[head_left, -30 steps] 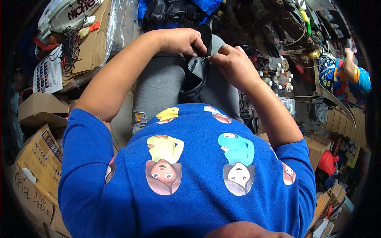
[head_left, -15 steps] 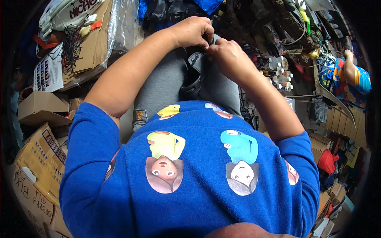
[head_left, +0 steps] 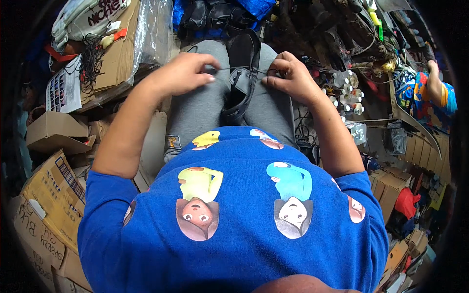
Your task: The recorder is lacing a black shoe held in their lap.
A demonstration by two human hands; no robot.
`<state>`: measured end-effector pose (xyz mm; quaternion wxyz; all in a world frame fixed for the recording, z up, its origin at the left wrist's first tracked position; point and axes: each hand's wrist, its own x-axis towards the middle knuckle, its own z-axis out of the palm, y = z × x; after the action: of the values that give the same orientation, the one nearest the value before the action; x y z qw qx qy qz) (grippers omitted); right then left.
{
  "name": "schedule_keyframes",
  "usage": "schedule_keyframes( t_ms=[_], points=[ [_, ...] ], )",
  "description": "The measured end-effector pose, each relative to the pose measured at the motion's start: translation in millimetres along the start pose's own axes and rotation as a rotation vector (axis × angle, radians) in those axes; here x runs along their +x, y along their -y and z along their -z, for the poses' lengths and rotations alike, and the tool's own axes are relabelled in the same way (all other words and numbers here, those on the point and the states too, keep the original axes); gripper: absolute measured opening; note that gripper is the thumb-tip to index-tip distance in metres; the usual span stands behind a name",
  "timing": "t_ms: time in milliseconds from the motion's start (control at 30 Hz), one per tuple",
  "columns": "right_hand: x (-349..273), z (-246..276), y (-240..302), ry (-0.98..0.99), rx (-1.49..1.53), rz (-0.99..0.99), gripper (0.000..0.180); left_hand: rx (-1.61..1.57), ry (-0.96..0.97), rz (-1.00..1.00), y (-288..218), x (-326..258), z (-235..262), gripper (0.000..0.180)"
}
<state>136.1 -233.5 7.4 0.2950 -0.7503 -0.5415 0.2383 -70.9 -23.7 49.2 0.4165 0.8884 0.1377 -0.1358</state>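
A black lace-up shoe [head_left: 238, 100] lies lengthwise on my lap, between my grey-trousered thighs. A thin dark shoelace [head_left: 223, 68] stretches out sideways from its eyelets toward both hands. To the left of the shoe, my left hand [head_left: 188, 74] has its fingers curled in a pinch at one end of the lace. My right hand [head_left: 291, 77], on the shoe's right, is closed on the other side of the lace, thumb against the fingers. Both hands are apart from the shoe itself.
Cardboard boxes [head_left: 53, 131] and flat cardboard with plastic sheeting [head_left: 152, 36] stand at left. Black shoes [head_left: 215, 15] sit beyond my knees. Several small bottles [head_left: 351, 95] are at right, where another person's arm [head_left: 432, 80] and colourful clothing show at the edge.
My hands were close together above the shoe. They have moved apart and nearer to me, left hand leftward and right hand slightly rightward, drawing the lace out between them.
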Motion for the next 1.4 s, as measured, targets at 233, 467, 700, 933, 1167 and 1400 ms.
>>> schedule_keyframes(
  t_ms=[233, 467, 700, 933, 1167, 1400],
  points=[
    [16, -13, -38, -0.645, 1.698, -0.322, 0.039, -0.828, -0.610, 0.057, 60, 16, 8, 0.025],
    [-8, -5, -34, -0.222, 1.708, -0.356, 0.050, -1.804, -0.042, -0.312, 100, 25, 0, 0.036],
    [-53, 6, -84, -0.101, 1.309, -0.576, 0.030, -0.620, -0.366, 0.310, 107, -23, 27, 0.026],
    [-39, 50, -60, -0.212, 0.440, -0.441, 0.058, -0.494, -0.866, 0.264, 85, -101, 15, 0.044],
    [73, 28, 33, 0.204, -0.173, -0.024, 0.061, 0.334, -0.275, 0.001, -55, -2, -64, 0.087],
    [40, 37, 27, 0.114, -0.375, -0.183, 0.050, 0.287, -0.231, -0.083, -45, -7, -82, 0.060]
  ],
)
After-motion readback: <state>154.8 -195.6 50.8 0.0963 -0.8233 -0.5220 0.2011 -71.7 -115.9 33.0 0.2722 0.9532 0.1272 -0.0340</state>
